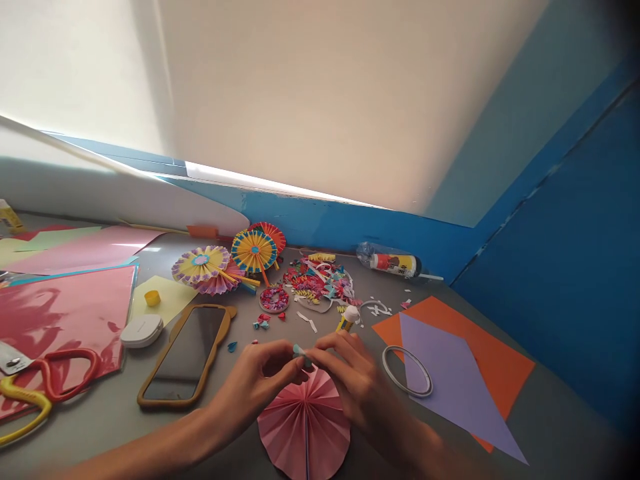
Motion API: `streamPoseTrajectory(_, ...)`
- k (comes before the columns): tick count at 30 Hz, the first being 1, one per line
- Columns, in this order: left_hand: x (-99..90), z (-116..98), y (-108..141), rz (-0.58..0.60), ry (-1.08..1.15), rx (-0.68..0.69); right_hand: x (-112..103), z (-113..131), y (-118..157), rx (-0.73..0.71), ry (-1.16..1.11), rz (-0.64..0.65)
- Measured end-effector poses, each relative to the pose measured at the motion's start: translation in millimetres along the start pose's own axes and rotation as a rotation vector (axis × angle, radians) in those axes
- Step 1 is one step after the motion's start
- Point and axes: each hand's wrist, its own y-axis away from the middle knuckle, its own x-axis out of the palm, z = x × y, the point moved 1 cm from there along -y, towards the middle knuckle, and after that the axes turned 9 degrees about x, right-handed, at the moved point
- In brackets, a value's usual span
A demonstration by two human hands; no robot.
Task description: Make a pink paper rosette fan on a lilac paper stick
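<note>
Blue piece: twelve o'clock from the pink fan's centre, between both hands.
Left hand: fingers pinching the piece.
Pink fan: a loosened pinch could drop the piece here.
Right hand: fingertips touching it, grip unclear; overpulling could tear it.

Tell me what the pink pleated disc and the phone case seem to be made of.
Pink pleated disc: matte paper, judging by its crisp, radiating folds. Phone case: tan, probably silicone or soft plastic, from its thick rounded rim; which one stays open.
</note>
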Motion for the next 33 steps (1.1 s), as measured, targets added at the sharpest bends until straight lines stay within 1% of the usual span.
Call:
streamPoseTrajectory(4,-0.8,-1.7,-0.5,0.004,-0.005,-0.002,-1.6,1.2,-0.7,0.089,-0.087,0.048)
streamPoseTrajectory(5,-1.0,-1.4,-0.7,0.001,-0.001,-0.002,-1.8,1.2,-0.9,0.091,-0.086,0.059)
streamPoseTrajectory(7,-1.4,-0.4,-0.8,-0.006,-0.005,0.004,-1.8,1.5,-1.3,0.046,-0.027,0.064)
streamPoseTrajectory(10,-1.6,0.7,-0.1,-0.002,-0.064,0.027,-0.9,3.3,-1.5,-0.065,0.118,0.035)
streamPoseTrajectory(13,-1.6,0.1,0.8,0.007,-0.120,0.032,0.2,4.9,-1.0,-0.097,0.176,0.034)
streamPoseTrajectory(17,-1.2,-1.6,0.4,0.018,-0.073,0.009,-3.1,2.2,-1.5,0.019,0.034,0.092)
streamPoseTrajectory(19,-1.0,-2.1,-0.7,0.010,0.002,-0.009,-6.4,-0.2,-2.1,0.033,-0.006,0.141)
streamPoseTrajectory(21,-0.7,-2.5,-1.9,0.005,0.075,-0.024,-9.6,-2.2,-2.7,-0.005,0.004,0.151)
streamPoseTrajectory(24,-0.3,-2.3,-3.6,0.012,0.126,-0.041,-11.6,-3.4,-3.0,-0.053,0.043,0.127)
streamPoseTrajectory(28,-1.0,-0.8,-4.6,0.026,0.142,-0.055,-10.6,-0.4,-1.6,-0.087,0.103,0.092)
streamPoseTrajectory(33,-2.1,0.0,-3.8,0.069,0.132,-0.060,-11.5,4.7,1.5,-0.173,0.243,0.107)
